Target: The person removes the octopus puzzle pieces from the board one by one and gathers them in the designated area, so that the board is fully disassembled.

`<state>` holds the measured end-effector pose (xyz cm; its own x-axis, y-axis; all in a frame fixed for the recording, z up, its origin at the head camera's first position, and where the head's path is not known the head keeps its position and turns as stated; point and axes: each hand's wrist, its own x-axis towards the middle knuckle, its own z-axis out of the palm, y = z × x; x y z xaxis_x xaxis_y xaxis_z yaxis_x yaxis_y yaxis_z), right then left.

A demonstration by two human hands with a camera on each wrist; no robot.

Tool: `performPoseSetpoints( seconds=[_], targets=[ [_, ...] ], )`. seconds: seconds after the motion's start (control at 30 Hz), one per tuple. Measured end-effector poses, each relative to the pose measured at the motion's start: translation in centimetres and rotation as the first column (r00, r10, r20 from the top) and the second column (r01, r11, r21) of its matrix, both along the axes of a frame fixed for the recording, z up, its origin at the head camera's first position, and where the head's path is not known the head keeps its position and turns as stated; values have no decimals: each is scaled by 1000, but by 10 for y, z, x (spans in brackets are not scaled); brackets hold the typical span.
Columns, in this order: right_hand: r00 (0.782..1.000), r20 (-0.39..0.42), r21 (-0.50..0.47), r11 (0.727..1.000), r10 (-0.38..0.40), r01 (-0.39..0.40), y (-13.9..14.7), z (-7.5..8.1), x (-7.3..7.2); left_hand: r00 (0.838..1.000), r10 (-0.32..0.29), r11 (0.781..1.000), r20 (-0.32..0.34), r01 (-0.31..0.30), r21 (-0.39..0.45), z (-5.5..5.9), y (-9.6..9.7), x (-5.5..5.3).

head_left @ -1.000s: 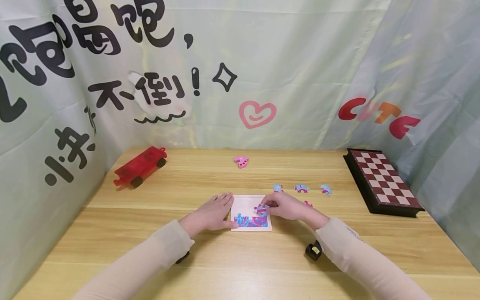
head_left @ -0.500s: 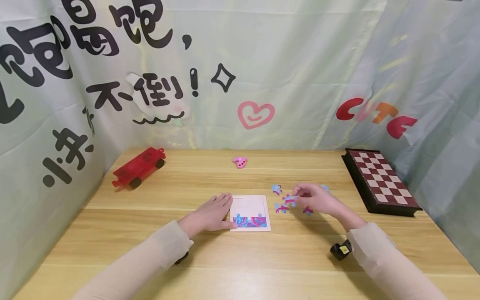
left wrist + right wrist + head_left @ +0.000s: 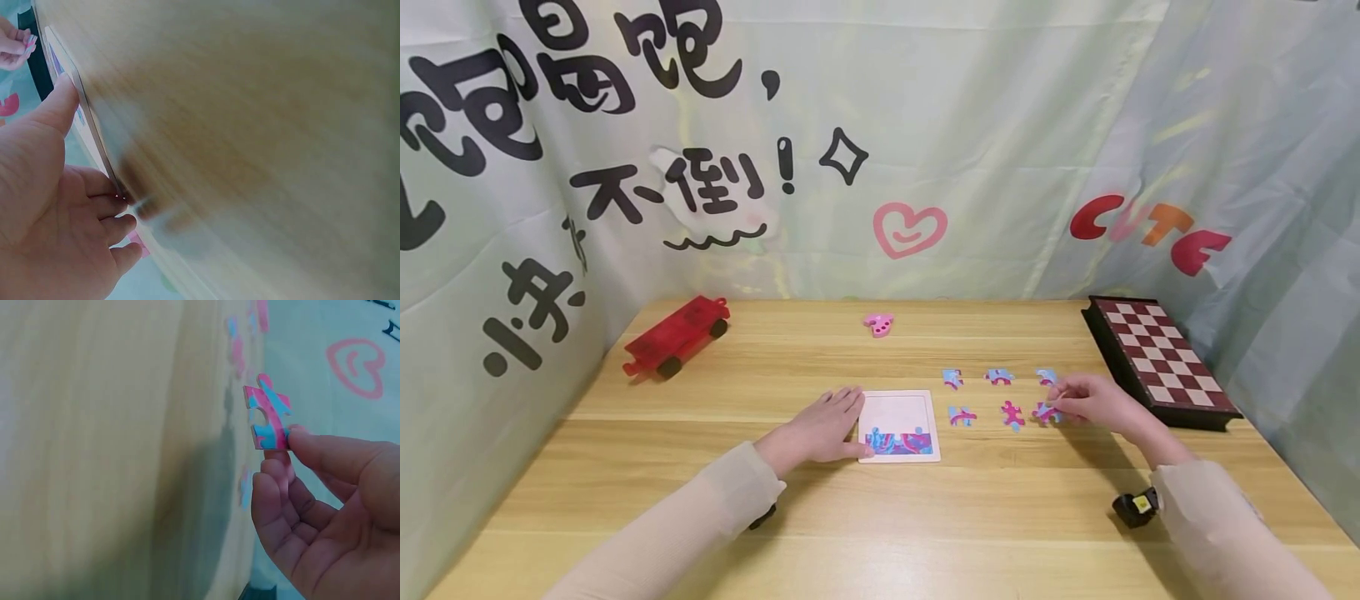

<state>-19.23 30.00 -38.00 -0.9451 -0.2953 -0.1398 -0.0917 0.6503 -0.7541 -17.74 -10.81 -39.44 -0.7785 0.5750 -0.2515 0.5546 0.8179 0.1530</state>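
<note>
My right hand (image 3: 1093,402) pinches a pink and blue jigsaw piece (image 3: 273,422) between thumb and fingers, above the table's right half. My left hand (image 3: 823,425) lies along the left side of a white puzzle tray (image 3: 895,410), thumb on its lower left corner and fingers extended at its edge. Joined pieces (image 3: 898,443) in purple, blue and pink fill a strip along the tray's near side; the board above them is bare. Loose jigsaw pieces (image 3: 999,377) lie in two rows between the tray and my right hand, including a pink one (image 3: 1012,415).
A black-sided chessboard box (image 3: 1161,358) stands at the right edge of the wooden table (image 3: 880,525). At the back left is a red wheeled toy (image 3: 677,336), and a small pink object (image 3: 878,325) lies at the back middle. Printed cloth (image 3: 985,150) hangs behind.
My right hand has moved from above the tray rightward, past the loose pieces, with a jigsaw piece pinched in it throughout. The left hand has stayed at the tray.
</note>
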Motion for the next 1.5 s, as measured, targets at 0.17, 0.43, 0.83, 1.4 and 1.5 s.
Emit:
performPoseSetpoints(
  seconds=[0.17, 0.43, 0.83, 1.4, 1.5],
  targets=[
    [999, 30, 65, 997, -44, 42, 8, -7, 0, 1000, 1, 1000, 1, -1, 1, 0, 0, 0],
    [996, 25, 125, 989, -84, 80, 12, -8, -1, 1000, -10, 1000, -6, 10, -2, 0, -1, 1],
    [997, 2, 184, 980, -74, 72, 13, -7, -5, 1000, -11, 1000, -3, 11, 10, 1, -1, 0],
    [980, -187, 42, 997, 64, -57, -59, 20, -6, 999, -23, 999, -29, 24, 38, -4, -3, 2],
    [976, -182, 9, 993, 117, -117, -81, 22, -7, 999, -32, 999, -32, 33, 43, -5, -3, 4]
  ],
)
